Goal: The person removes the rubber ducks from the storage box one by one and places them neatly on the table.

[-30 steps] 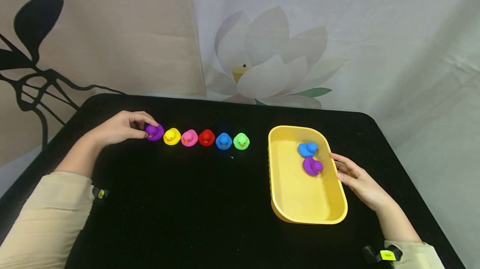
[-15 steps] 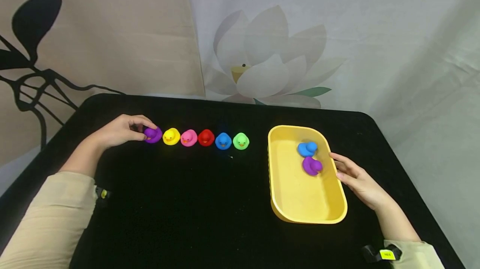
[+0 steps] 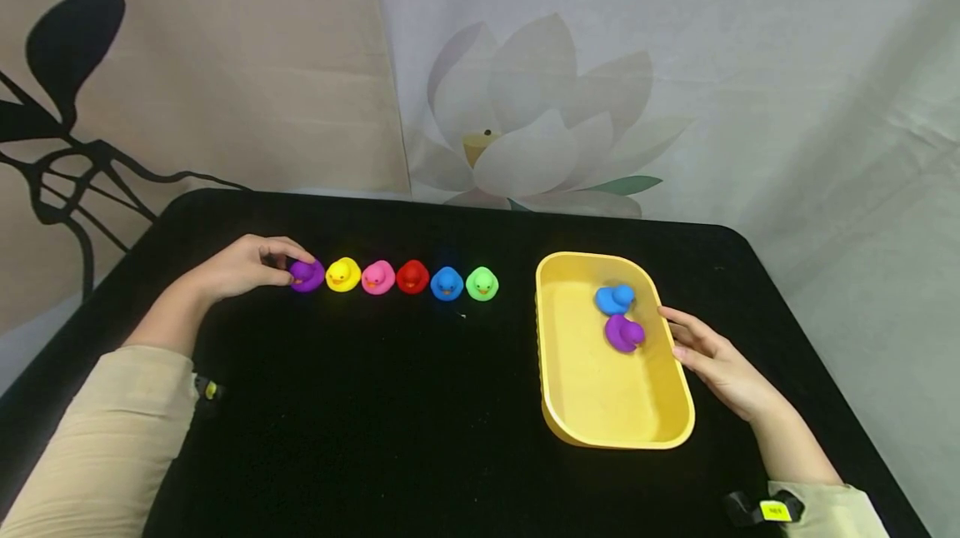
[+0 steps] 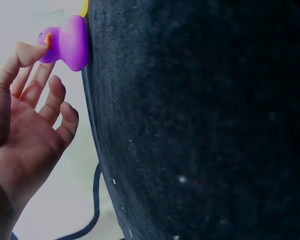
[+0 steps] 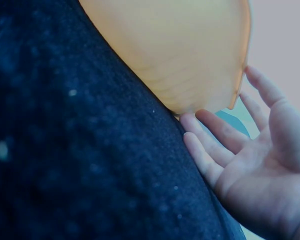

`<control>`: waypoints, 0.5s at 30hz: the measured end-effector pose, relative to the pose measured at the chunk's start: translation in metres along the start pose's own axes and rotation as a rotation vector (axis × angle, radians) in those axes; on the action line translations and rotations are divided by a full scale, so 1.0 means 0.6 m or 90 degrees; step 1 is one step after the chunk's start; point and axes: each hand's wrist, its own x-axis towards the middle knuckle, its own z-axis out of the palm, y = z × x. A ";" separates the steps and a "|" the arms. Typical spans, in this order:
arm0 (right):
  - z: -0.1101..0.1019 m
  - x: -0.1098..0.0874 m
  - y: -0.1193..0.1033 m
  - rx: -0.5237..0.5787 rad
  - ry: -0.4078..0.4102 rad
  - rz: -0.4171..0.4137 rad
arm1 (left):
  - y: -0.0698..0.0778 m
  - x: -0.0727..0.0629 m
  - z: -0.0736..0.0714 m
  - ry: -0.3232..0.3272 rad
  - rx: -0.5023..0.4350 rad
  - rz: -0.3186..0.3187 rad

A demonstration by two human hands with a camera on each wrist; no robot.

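In the head view, my left hand (image 3: 240, 267) pinches a purple rubber duck (image 3: 307, 276) between thumb and fingers, at the left end of a row of ducks. The left wrist view shows the same purple duck (image 4: 72, 44) upright on the black surface, thumb at its face. Beside it stand yellow (image 3: 342, 274), pink, red, blue and green ducks. My right hand (image 3: 716, 363) touches the outer right side of a yellow tray (image 3: 585, 405). In the right wrist view, its fingers (image 5: 210, 132) lie fairly straight against the tray's outside.
Inside the tray lie a blue duck (image 3: 615, 299) and another purple duck (image 3: 625, 333). A black cloth (image 3: 337, 421) covers the table, and a printed curtain (image 3: 562, 105) hangs behind its far edge.
My left hand has shifted slightly left and nearer with the purple duck, leaving a narrow gap beside the yellow one. The right hand and tray stay in place.
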 end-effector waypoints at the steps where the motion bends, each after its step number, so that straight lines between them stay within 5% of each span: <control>1: 0.000 0.000 0.000 0.000 -0.001 -0.001 | 0.000 -0.001 0.000 0.000 -0.001 -0.002; 15: 0.001 0.000 -0.001 -0.001 0.008 0.012 | -0.002 -0.006 0.003 -0.005 -0.023 -0.018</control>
